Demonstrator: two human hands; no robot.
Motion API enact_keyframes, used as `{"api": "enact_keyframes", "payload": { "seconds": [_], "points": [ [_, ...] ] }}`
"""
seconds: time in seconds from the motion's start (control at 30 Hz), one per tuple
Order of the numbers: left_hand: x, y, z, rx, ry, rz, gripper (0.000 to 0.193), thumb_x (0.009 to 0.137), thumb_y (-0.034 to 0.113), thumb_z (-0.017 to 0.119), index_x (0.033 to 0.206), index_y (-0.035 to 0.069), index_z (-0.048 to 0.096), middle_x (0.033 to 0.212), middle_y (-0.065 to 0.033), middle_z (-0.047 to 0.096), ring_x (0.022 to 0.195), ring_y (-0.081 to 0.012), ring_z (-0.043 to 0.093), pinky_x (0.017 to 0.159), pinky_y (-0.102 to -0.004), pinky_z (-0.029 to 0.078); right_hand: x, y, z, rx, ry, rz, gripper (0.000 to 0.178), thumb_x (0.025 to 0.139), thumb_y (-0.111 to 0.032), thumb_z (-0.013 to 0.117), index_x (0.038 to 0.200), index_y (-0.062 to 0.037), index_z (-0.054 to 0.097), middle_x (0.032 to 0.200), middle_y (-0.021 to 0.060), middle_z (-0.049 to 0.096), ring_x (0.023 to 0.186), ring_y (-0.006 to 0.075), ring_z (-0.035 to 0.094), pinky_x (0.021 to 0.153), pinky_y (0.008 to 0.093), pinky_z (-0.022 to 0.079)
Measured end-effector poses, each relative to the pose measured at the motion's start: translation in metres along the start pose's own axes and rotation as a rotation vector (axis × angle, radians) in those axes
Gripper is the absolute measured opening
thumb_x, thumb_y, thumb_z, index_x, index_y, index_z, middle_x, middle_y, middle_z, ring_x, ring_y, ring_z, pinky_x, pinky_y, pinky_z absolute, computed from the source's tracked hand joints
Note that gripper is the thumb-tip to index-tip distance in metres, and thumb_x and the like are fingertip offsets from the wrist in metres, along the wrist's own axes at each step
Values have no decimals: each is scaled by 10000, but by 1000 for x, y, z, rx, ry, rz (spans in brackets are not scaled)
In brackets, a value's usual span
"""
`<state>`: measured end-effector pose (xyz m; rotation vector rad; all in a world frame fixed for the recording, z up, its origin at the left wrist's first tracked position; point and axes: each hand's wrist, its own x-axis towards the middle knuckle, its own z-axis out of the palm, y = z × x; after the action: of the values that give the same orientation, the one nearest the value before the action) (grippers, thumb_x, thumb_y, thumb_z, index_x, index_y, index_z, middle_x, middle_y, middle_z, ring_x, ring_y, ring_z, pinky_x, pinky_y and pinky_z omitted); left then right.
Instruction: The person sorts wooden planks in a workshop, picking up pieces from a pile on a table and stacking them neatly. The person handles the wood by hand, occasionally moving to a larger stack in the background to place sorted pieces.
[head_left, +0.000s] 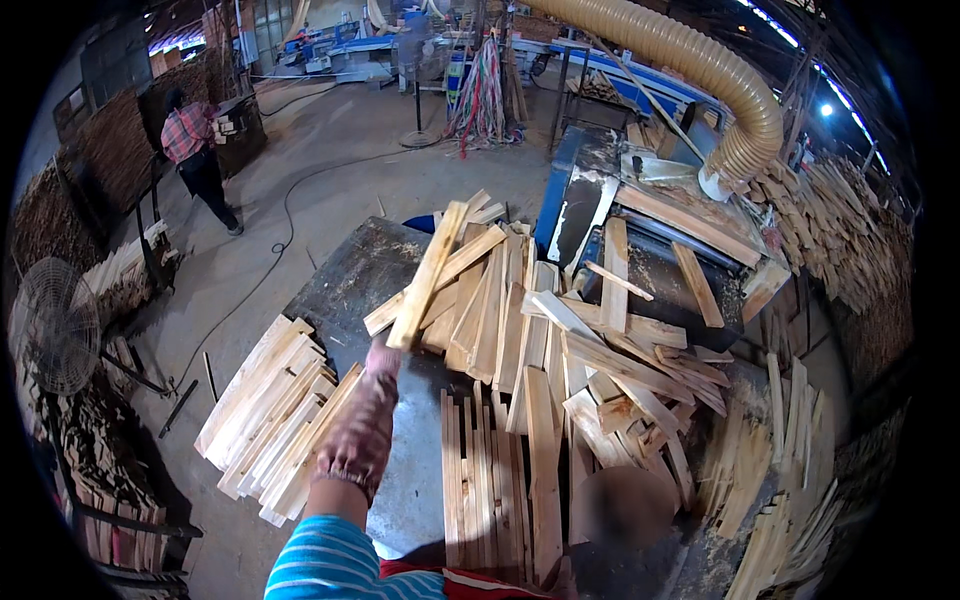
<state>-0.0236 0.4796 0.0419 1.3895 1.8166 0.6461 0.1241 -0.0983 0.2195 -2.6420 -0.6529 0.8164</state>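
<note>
My left hand (365, 420), in a worn brownish-pink glove below a blue striped sleeve, reaches forward over the metal table. It is closed around the near end of a pale wooden strip (431, 270), which tilts up and away. The strip passes above another strip (470, 258) on the heap of loose wooden strips (490, 320). To the left of my forearm lies a stack of pale strips (275, 400), laid roughly side by side. Several strips (480, 480) stand close together to the right of my arm. My right hand cannot be made out.
A planing-type machine (690, 220) with a ribbed yellow duct (700, 60) stands at the far right. More strips (770, 470) lie along the right side. A wire-caged fan (58, 325) stands at left. A person (190, 140) is at the far left; a cable (285, 215) crosses the floor.
</note>
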Motion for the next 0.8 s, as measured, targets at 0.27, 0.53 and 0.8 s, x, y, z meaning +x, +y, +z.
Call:
{"api": "enact_keyframes", "payload": {
  "seconds": [0.27,0.53,0.8],
  "points": [
    [-270,-54,-1,-773,-773,-63,406,911,275,705,1229,42,611,975,-48,656,889,-166,623,810,-305,524,64,33,34,46,-135,-173,997,601,-303,863,1436,-11,403,1241,263,577,1140,437,572,952,471,489],
    [-349,7,-19,-1079,-849,-336,488,919,303,619,1286,-15,566,1072,-133,683,984,-249,667,930,-396,544,91,-69,26,50,-333,-799,781,821,-444,710,1440,-66,420,1154,212,620,1010,417,620,864,492,512],
    [-304,-14,-95,-1274,-890,-331,622,928,509,604,1329,49,485,961,-167,672,847,-281,690,852,-475,564,133,-4,62,-125,-36,-485,685,892,-497,603,1377,-26,500,1211,234,618,1089,403,609,949,460,490]
  ]
}}
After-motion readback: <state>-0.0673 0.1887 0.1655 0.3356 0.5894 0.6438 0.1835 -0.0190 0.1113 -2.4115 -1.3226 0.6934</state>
